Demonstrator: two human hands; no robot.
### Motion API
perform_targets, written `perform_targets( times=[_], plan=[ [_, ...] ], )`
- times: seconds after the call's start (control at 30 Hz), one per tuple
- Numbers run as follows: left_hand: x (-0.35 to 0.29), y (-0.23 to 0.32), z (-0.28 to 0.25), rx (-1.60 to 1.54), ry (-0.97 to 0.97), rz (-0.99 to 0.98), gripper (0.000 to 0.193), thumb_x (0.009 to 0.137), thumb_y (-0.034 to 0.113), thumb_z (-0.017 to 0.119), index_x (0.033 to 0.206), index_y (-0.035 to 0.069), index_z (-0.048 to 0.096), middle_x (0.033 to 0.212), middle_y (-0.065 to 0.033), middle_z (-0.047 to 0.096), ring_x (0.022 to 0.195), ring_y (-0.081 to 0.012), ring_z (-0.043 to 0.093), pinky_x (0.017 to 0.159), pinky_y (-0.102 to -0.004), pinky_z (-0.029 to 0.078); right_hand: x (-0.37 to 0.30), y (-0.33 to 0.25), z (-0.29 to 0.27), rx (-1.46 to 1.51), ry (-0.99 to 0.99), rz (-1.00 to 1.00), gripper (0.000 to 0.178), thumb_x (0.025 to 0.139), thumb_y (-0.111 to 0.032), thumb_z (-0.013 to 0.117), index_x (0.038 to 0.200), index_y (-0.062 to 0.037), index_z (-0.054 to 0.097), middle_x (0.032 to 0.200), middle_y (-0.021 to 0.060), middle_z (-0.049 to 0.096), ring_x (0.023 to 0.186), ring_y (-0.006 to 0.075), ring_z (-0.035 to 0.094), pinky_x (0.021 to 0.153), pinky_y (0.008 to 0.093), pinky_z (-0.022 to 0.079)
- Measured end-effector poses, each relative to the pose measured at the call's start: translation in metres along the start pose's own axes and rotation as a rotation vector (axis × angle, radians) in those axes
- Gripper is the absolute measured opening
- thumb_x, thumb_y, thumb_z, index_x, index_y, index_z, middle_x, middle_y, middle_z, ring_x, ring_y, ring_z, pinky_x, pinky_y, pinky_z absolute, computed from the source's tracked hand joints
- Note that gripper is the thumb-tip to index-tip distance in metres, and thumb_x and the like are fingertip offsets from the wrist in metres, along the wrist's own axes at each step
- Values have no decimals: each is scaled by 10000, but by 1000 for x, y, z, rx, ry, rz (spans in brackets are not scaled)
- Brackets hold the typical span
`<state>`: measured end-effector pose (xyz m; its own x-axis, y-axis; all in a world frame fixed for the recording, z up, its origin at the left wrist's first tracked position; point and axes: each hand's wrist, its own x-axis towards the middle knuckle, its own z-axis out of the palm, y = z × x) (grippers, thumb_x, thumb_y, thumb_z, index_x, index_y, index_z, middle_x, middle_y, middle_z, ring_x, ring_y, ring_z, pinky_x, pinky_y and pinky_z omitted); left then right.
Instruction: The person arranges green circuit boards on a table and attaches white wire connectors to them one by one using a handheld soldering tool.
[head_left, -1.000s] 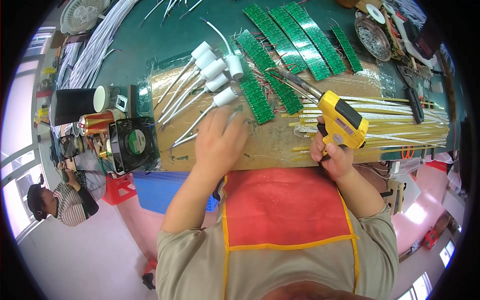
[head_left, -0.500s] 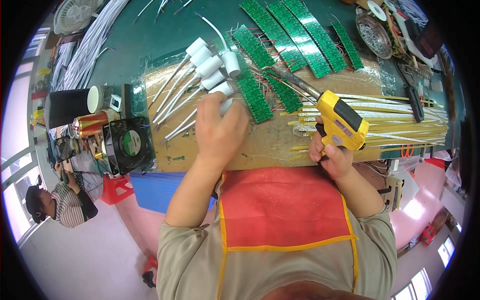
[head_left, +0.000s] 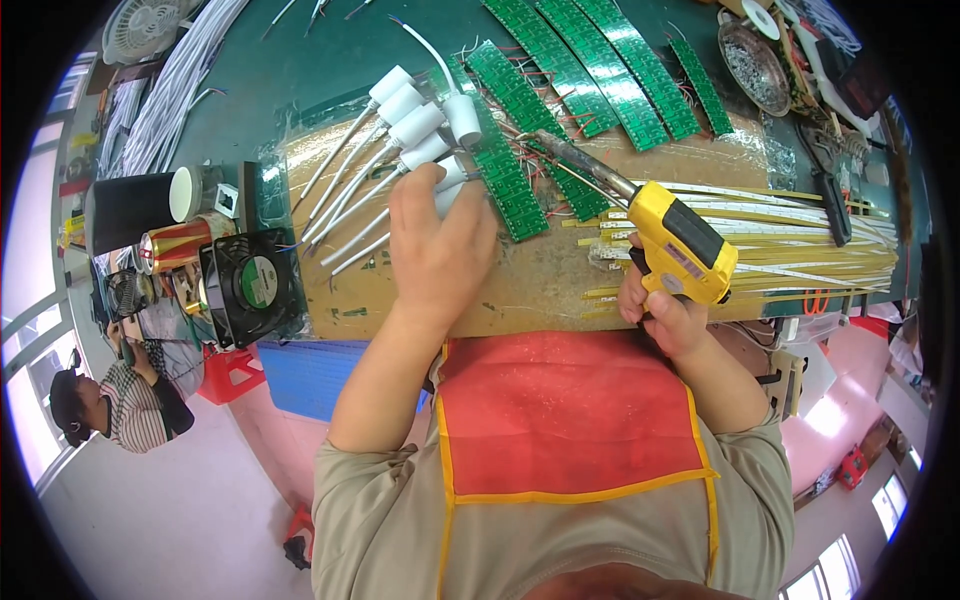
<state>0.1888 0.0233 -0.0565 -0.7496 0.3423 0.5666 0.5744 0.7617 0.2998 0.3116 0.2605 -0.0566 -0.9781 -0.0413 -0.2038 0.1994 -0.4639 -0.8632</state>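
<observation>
l hand (head_left: 440,245) half-curled at smooth wht cyl (head_left: 453,171), hold unclear; r hand (head_left: 668,312) clenched on plastic soldering gun (head_left: 685,240)

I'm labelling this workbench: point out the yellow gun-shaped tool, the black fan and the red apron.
Yellow gun-shaped tool (head_left: 690,240), head view: its housing.
Black fan (head_left: 258,283), head view: its round hub.
Red apron (head_left: 570,420), head view: its middle.

One yellow soldering gun (head_left: 683,245), six green circuit boards (head_left: 604,74).
</observation>
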Motion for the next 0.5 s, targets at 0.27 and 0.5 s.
perform_targets(
  times=[0.27, 0.5],
  plan=[
    [-1, -1, 5, -15, 0, 5, 205, 722, 43, 746, 922, 61, 704, 1153, -165, 544, 967, -334, 552, 818, -411, 470, -2, -1, -2, -26, -25, 42, 702, 827, -310, 715, 1380, -21, 393, 772, 40, 475, 606, 141, 472, 536, 279, 400],
    [-1, -1, 8, -7, 13, 9, 197, 718, 42, 740, 911, 51, 702, 1165, -168, 548, 966, -338, 547, 828, -415, 465, -9, 1, -2, -251, -67, 18, 557, 858, -214, 667, 1315, -13, 421, 781, 52, 484, 621, 132, 465, 552, 277, 424]
  ],
)
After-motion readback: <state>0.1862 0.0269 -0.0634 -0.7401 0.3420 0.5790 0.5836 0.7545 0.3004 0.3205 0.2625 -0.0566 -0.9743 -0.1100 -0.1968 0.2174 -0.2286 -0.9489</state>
